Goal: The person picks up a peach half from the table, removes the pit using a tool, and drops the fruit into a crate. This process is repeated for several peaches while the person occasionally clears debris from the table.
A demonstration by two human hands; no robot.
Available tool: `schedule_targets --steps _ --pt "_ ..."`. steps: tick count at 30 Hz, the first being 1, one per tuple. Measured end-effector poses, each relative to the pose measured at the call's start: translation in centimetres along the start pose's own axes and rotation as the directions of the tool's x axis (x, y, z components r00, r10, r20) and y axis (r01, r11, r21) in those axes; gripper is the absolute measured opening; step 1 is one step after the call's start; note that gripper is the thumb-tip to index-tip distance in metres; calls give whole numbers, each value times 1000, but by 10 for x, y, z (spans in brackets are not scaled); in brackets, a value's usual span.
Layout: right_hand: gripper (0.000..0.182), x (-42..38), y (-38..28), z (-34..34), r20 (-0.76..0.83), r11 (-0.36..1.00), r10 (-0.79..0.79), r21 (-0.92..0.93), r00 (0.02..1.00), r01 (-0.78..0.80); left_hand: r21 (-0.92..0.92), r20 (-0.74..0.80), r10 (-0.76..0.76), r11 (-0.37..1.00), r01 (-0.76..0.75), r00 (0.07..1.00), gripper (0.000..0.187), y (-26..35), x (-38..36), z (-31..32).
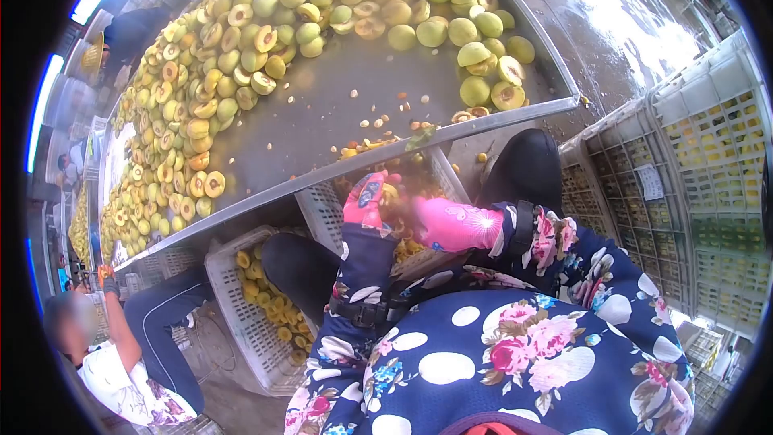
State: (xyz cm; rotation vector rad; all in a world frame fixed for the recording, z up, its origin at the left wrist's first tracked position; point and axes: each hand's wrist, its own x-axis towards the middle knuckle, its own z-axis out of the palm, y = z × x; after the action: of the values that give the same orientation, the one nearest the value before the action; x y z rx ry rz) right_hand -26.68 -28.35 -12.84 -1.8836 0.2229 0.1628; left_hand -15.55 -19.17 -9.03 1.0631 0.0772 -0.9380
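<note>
My left hand, in a pink patterned glove, is closed around a yellowish peach half just below the table's front edge. My right hand, also gloved in pink, reaches in from the right with its fingers curled against the same fruit. Motion blurs its fingertips, and I cannot tell what they hold. Both hands are over a white crate between my knees, with yellow-orange fruit pieces in it.
A metal-rimmed table bears a heap of cut peaches and scattered pits. A crate of peach halves stands left of my knee. Stacked crates rise at right. Another person sits at left.
</note>
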Motion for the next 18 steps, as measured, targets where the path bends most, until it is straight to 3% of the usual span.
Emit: schedule_targets --steps 2,5,6,8,9,11,13,16,18 --pt "23 1 17 5 34 1000 12 -4 999 -12 30 -4 4 1000 -4 1000 14 -3 3 -3" --pt "30 -12 -39 -21 248 918 263 234 932 -321 38 -47 32 999 -30 998 13 -1 -4 0" --pt "43 -12 -40 -23 322 859 292 326 901 -395 16 -61 48 999 -48 997 13 -4 -2 -2" --pt "54 -6 -22 -11 232 910 241 284 942 -302 -24 -90 83 996 -86 992 12 -13 6 -8" --pt "50 4 9 13 75 982 133 125 988 -142 -31 -105 97 994 -100 990 12 -13 5 -6" --pt "33 8 19 25 -22 998 53 -22 998 -54 -48 -132 119 991 -126 984 12 -14 2 -2" --pt "29 1 -8 9 69 985 165 48 984 -168 -59 -158 89 993 -100 983 13 -12 6 -2" --pt "30 -12 -45 -15 354 777 286 458 891 -431 1 -105 158 987 -159 982 15 -12 8 -2" --pt "29 -13 -47 -16 322 773 262 495 910 -397 -22 -56 181 983 -183 982 17 -10 8 -2"
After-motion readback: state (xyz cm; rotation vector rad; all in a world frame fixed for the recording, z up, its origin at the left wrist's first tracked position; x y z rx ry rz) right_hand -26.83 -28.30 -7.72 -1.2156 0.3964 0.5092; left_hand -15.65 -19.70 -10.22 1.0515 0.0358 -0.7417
